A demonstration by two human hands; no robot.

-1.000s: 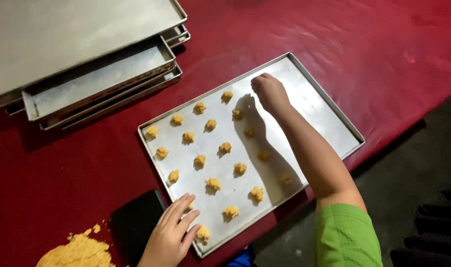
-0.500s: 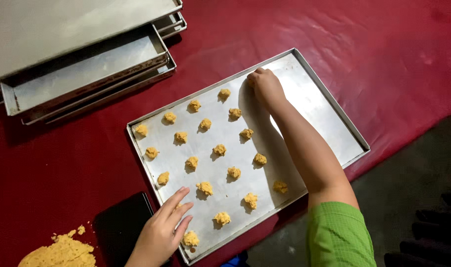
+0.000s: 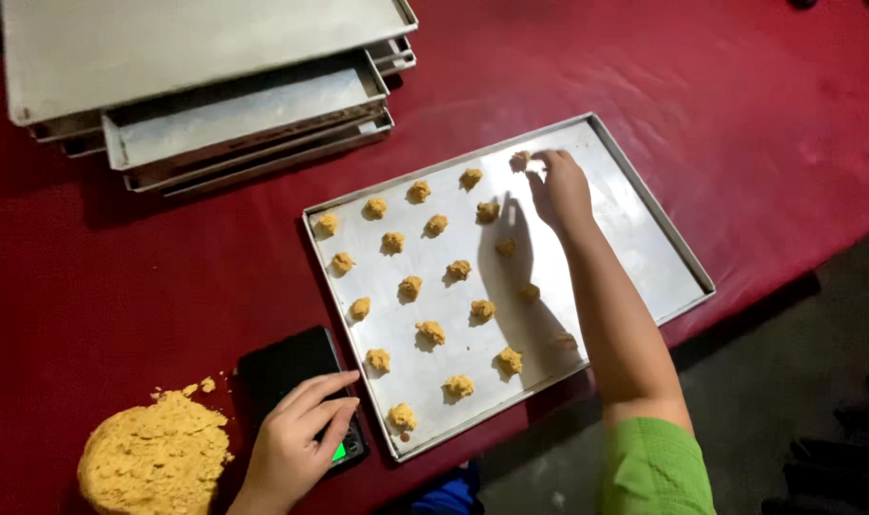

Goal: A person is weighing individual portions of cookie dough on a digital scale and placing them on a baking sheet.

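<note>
Dough lump at the tray's far edge, upper centre of frame, right hand on it.
Right grip: fingertips pinched together on the lump. Judged soft, light, crumbly; hold gently by its sides. Left hand lies flat, fingers apart, on a black scale, lower left, holding nothing. Steel tray holds rows of lumps; dough mound beside it; stacked trays upper left. Versus half a second back: left hand has shifted off the tray onto the scale.

We found the baking tray's right third bare for a hand; dough lumps crowded its left.
</note>
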